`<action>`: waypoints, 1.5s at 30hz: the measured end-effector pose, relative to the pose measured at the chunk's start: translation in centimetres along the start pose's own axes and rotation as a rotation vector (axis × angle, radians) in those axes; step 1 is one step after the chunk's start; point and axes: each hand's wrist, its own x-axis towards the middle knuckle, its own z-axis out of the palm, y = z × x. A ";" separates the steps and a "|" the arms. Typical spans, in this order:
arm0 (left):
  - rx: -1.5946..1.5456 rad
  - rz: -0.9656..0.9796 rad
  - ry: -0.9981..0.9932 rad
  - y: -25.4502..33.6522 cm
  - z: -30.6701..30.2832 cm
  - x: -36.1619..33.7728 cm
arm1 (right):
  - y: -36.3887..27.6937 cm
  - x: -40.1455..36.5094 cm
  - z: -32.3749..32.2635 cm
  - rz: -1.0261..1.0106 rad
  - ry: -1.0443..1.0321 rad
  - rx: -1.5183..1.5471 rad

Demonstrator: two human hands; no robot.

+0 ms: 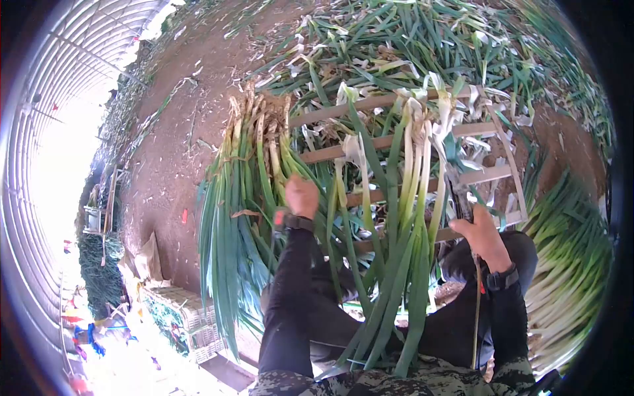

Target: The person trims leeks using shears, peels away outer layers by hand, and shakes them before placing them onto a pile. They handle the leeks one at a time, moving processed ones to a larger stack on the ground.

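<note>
My left hand is closed at the right side of a bundle of unpeeled green onions, its fingers wrapped round a stalk. Their roots point away from me and the long green leaves hang toward me. My right hand grips a slim dark air blow gun, from which a thin hose runs down to my lap. Between my hands, several green onions with pale stems lie across a slatted wooden rack, leaves draped over my legs.
Beyond the rack spreads a heap of loose leaves and peelings. On the right lies a large pile of green onions with white stems. Bare soil, a pale crate and the ribbed greenhouse wall are on the left.
</note>
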 end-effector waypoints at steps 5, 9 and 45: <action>0.349 -0.146 -0.154 -6.7 0.6 3.3 | 1.0 0.8 1.3 -0.101 0.023 -0.009; 0.505 -0.172 -0.025 -6.5 3.2 2.6 | -2.0 0.7 1.1 -0.070 -0.053 0.017; -1.071 -0.082 -0.453 23.9 -45.1 14.4 | 1.3 -1.7 0.0 -0.130 -0.017 0.216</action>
